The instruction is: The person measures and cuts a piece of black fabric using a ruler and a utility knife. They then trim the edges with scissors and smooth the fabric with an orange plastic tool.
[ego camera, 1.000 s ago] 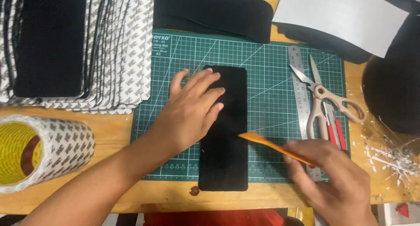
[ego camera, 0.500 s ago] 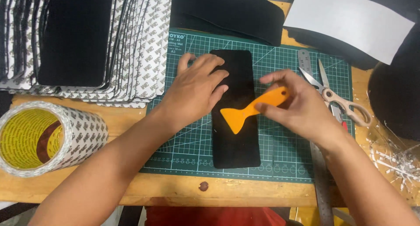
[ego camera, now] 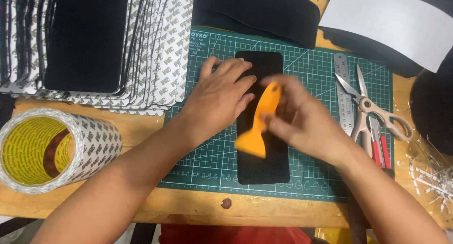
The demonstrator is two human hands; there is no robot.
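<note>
A long black rectangular strip with rounded corners lies upright on the green cutting mat. My left hand presses flat on the strip's upper left part. My right hand, blurred by motion, grips an orange plastic scraper whose wide blade rests on the strip's middle.
A big roll of double-sided tape stands at the left. Stacked printed backing sheets with a black piece on top lie at the back left. A steel ruler, scissors and a red-handled tool lie on the mat's right. Paper shreds sit at the far right.
My right hand brought the scraper from the lower right onto the strip, then turned it more upright and slid the blade down and left. My left hand stayed pressed on the strip.
</note>
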